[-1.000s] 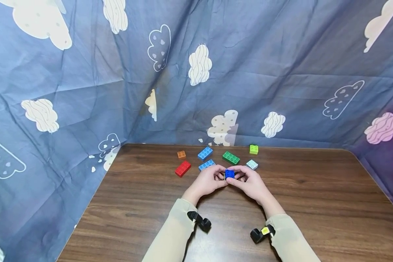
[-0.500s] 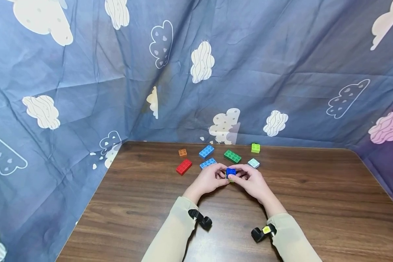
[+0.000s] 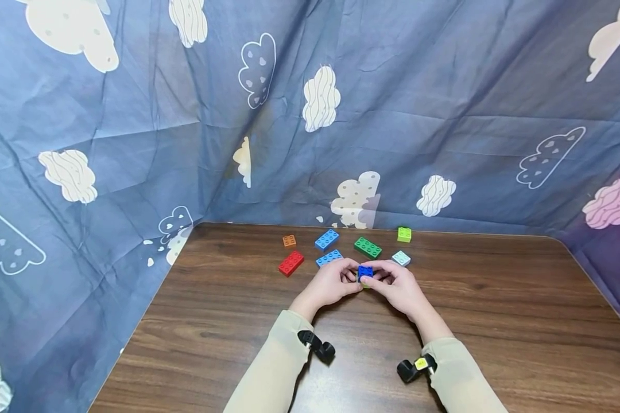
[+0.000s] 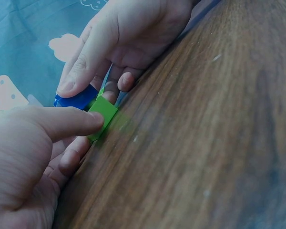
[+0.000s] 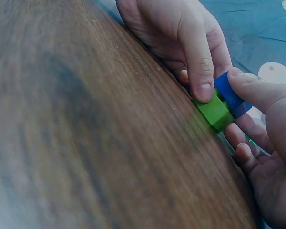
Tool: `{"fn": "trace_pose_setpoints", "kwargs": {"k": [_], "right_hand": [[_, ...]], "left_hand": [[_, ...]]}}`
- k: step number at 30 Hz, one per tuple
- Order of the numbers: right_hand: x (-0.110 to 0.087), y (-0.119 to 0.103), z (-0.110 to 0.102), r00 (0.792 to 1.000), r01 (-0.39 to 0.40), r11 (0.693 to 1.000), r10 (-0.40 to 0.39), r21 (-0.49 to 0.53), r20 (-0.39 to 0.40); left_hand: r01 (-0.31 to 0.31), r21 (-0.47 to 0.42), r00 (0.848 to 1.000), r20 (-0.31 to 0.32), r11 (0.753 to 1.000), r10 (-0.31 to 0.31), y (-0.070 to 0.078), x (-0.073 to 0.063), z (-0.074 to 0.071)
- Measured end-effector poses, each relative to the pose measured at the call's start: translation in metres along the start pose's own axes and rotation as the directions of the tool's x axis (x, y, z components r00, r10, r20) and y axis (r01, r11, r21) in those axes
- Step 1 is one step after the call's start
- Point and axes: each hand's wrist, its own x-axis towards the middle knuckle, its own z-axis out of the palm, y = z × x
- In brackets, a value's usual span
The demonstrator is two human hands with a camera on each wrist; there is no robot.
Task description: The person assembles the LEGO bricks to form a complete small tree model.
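Observation:
At the middle of the table, both hands meet over two small building bricks. My left hand (image 3: 330,283) pinches a lime-green brick (image 5: 215,114), its thumb pressed on the side. My right hand (image 3: 396,287) grips a dark blue brick (image 3: 365,271) with its thumb on the near side. The blue brick lies against the studded top of the green one; some green studs show in a narrow gap between them in the right wrist view. The fingers behind the bricks are partly hidden.
Beyond the hands on the wooden table (image 3: 227,298) lie an orange brick (image 3: 289,241), a red brick (image 3: 291,263), two lighter blue bricks (image 3: 327,239), a green brick (image 3: 368,248), a pale blue brick (image 3: 400,258) and another lime brick (image 3: 404,234). A cloud-patterned cloth (image 3: 289,155) hangs behind.
The head view has shifted slightly. Both hands stay together on the bricks; more lime green shows below the blue brick now than one second ago.

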Motion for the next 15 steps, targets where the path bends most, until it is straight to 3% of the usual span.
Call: {"fn": "trace_pose_setpoints", "kwargs": {"k": [15], "right_hand": [[0.0018,0.0014,0.0019,0.998,0.052,0.998,-0.053,-0.039,-0.024]], "left_hand": [[0.000,0.031,1.000,0.000,1.000,0.000,0.0009,0.0016,0.0005]]}}
